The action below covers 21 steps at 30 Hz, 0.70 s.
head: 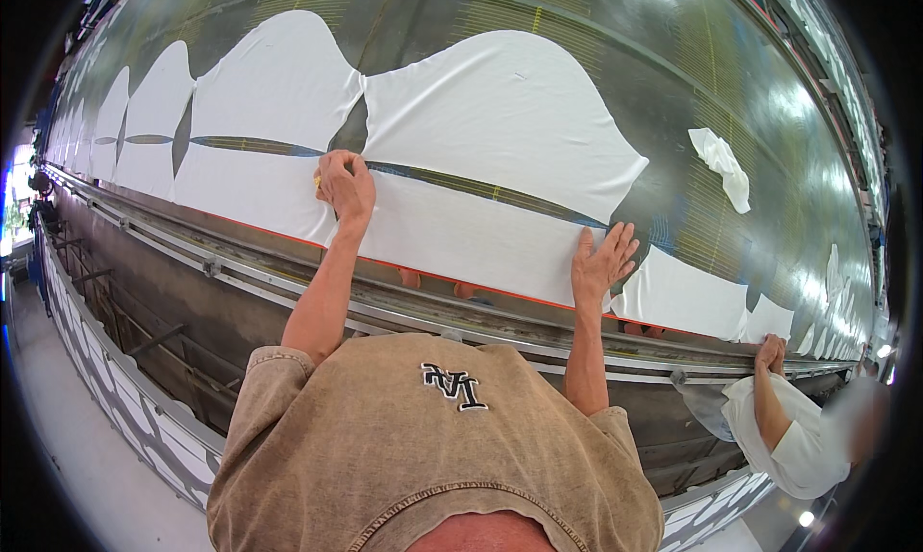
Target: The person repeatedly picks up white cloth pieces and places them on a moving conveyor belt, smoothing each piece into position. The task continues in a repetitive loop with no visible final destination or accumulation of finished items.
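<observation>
A long white fabric panel (469, 231) lies along the table's near edge in front of me. My left hand (347, 189) is at its upper left corner, fingers curled; the fingertips are partly hidden, so a pinch on the cloth cannot be told. My right hand (603, 258) rests flat at the panel's right end, fingers spread. Beyond a narrow lens-shaped gap lies a larger white fabric piece (497, 119) with a rounded far edge and a few creases. Left of my left hand is a second near panel (252, 188), with another rounded piece (277, 83) beyond it.
The long dark table (649, 69) bears yellow line markings. A crumpled white cloth (721, 166) lies at right, past a smaller white panel (685, 292). Metal rails (267, 278) run along the near edge. A co-worker in white (786, 429) stands at right, hands at the table.
</observation>
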### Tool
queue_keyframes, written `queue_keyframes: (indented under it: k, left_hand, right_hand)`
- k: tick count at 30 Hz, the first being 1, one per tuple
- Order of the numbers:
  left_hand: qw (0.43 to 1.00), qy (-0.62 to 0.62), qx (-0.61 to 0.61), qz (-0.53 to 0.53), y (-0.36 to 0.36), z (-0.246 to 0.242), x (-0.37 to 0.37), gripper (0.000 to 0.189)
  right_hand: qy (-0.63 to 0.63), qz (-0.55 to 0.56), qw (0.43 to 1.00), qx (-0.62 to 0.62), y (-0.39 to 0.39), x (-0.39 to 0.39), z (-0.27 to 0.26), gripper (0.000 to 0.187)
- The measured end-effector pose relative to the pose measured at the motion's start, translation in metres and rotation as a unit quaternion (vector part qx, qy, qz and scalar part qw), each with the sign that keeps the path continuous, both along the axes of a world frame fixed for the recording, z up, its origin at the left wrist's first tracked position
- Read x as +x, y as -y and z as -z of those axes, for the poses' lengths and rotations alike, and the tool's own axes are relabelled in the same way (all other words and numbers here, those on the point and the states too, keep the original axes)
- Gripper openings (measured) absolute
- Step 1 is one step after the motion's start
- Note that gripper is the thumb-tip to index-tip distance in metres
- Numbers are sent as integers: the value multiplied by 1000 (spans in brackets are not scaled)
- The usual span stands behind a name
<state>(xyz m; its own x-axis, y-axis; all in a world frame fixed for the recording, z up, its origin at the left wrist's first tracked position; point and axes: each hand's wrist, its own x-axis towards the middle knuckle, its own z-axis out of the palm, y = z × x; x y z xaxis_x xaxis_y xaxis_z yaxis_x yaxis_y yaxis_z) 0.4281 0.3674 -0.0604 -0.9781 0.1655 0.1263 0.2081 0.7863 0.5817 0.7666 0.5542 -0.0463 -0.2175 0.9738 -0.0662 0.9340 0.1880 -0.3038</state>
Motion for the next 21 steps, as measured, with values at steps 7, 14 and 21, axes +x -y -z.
queue_keyframes:
  k: [7,14,21]
  left_hand:
    - [1000,-9,-20,9,-3,-4,5,4]
    - [998,7,13,68,-4,-29,7,26]
    - [941,-138,-20,309,-100,-43,-36,49]
  right_hand:
    - [1,5,1000,-8,-1,-2,-3,73]
    - [-69,66,995,1,-10,-7,-25,66]
    - [-129,-144,974,118,-101,-70,-38,63]
